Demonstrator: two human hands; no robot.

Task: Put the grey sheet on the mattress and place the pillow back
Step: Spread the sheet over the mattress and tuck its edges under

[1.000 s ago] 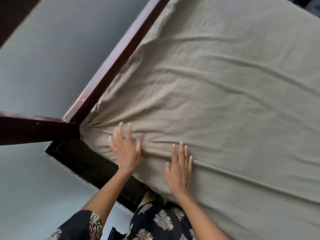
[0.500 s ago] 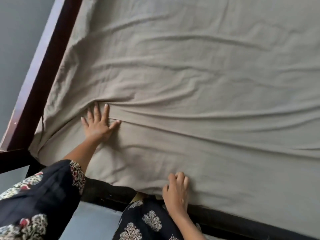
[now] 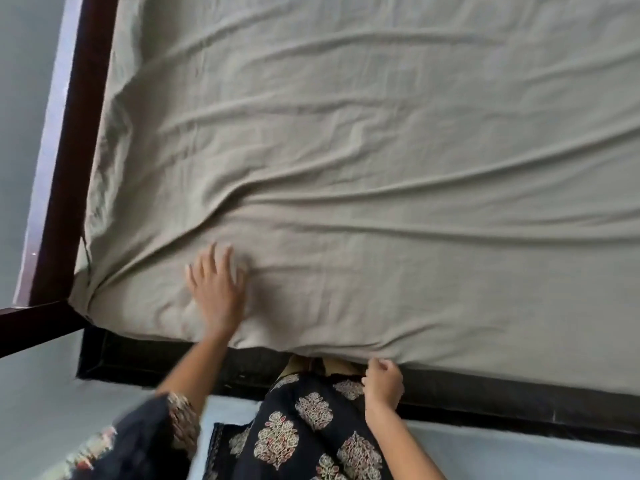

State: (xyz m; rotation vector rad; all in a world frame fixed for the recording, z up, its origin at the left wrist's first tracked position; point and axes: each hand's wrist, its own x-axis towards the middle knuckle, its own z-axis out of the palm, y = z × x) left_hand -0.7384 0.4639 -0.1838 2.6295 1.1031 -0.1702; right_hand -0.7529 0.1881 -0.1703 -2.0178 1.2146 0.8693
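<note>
The grey sheet (image 3: 381, 168) covers the whole mattress, with long wrinkles running across it. My left hand (image 3: 216, 289) lies flat on the sheet near the front left corner, fingers spread and blurred by motion. My right hand (image 3: 382, 377) is at the mattress's near edge, fingers curled round the hanging edge of the sheet. No pillow is in view.
A dark wooden bed frame (image 3: 69, 168) runs along the left side, with a rail (image 3: 38, 323) crossing at the corner. A black base (image 3: 519, 400) lies under the near edge. My patterned dark clothing (image 3: 311, 427) is right against the bed. Pale blue floor (image 3: 45, 410) surrounds it.
My left hand has slid toward the near edge of the sheet. My right hand has dropped off the top to the edge and curled on the sheet's edge.
</note>
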